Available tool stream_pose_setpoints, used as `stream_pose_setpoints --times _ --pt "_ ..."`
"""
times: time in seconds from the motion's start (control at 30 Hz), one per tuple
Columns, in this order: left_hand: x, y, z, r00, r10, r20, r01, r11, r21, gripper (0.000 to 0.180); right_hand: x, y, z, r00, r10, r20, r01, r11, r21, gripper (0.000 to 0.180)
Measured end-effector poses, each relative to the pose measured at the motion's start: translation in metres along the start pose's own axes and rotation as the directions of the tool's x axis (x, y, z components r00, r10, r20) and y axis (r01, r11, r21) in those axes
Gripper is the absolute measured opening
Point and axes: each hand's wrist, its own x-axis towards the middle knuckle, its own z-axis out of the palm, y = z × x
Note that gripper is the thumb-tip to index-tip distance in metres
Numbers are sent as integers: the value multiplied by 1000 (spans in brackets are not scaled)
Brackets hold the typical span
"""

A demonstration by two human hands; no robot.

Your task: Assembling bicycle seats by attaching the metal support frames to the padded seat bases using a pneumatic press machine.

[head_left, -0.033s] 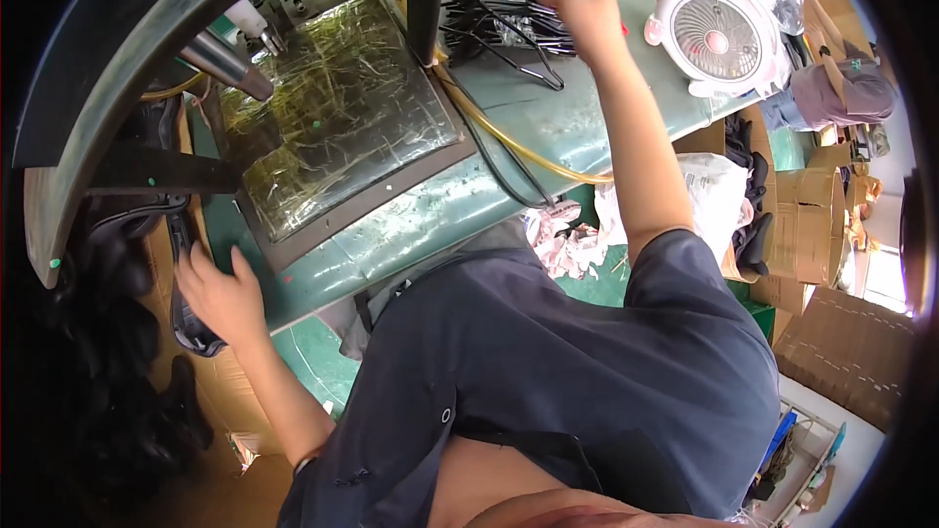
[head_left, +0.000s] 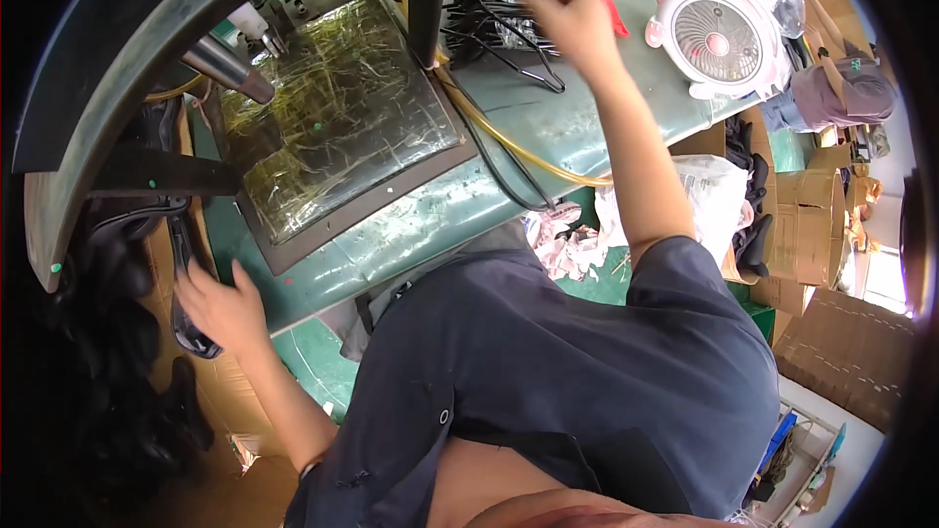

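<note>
My left hand [head_left: 223, 311] hangs at the near left corner of the green table [head_left: 391, 210], fingers spread and holding nothing. Beside its fingertips is a black looped frame [head_left: 184, 318], partly hidden by the hand. My right hand [head_left: 577, 24] reaches over the table at the edge of a pile of black bent frames [head_left: 489, 20] with bits of clear plastic among them. Its fingers look apart, though their tips are blurred; I see nothing gripped. A red item [head_left: 608, 8] lies just right of that hand. A dark pad [head_left: 342, 117] wrapped in shiny yellowish film sits under a machine nozzle [head_left: 235, 70].
A curved machine arm [head_left: 127, 49] and a dark upright post [head_left: 426, 5] stand over the table. A yellow hose [head_left: 509, 142] crosses the tabletop. A pink-and-white fan [head_left: 717, 39] sits at the right end. Cardboard boxes [head_left: 807, 220] and a white bag [head_left: 712, 191] are beyond the table edge.
My right hand has moved slightly nearer and left, uncovering more of the red item. My left hand has dropped a little toward me.
</note>
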Motion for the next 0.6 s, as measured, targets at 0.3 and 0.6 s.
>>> stream_pose_setpoints --times 0.3,0.6 --pt "-62 -21 -37 858 -415 301 484 849 -210 45 -54 30 15 902 -432 15 398 818 -416 61" --pt "-40 117 -52 978 204 -35 -180 754 -631 30 -112 -62 -19 934 -156 321 18 919 395 65"
